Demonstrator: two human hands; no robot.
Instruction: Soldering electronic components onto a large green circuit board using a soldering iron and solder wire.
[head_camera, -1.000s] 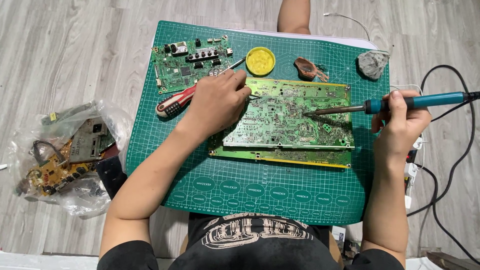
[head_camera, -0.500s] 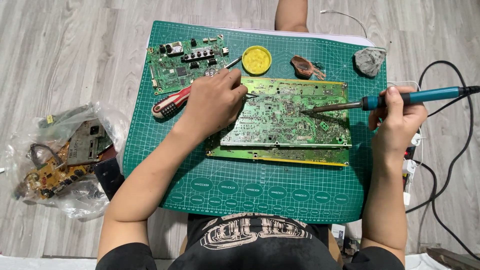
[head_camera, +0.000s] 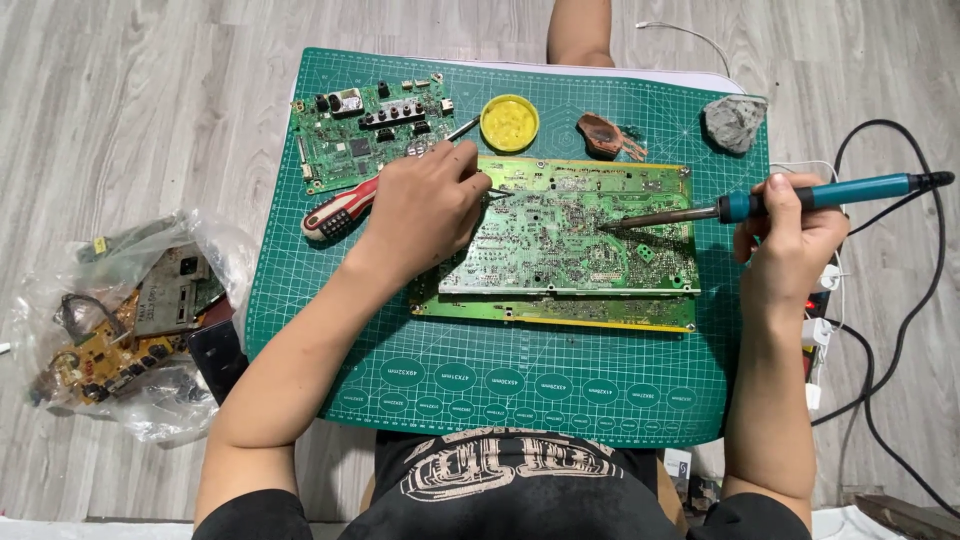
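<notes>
A large green circuit board (head_camera: 575, 245) lies solder side up on a green cutting mat (head_camera: 500, 385). My left hand (head_camera: 425, 205) rests on the board's left end and pinches thin metal tweezers (head_camera: 497, 192) whose tip points onto the board. My right hand (head_camera: 790, 235) grips a blue-handled soldering iron (head_camera: 820, 193). The iron's metal tip touches the board near its middle.
A smaller green board (head_camera: 365, 135), a red-handled screwdriver (head_camera: 335, 212), a yellow round tin (head_camera: 509, 122), a brown copper-coloured part (head_camera: 605, 135) and a grey sponge lump (head_camera: 733, 120) lie on the mat. A plastic bag of boards (head_camera: 120, 320) sits left. Black cables (head_camera: 900, 330) run on the right.
The soldering iron's tip has slid left along the board toward its middle. My left hand stays on the board's left end.
</notes>
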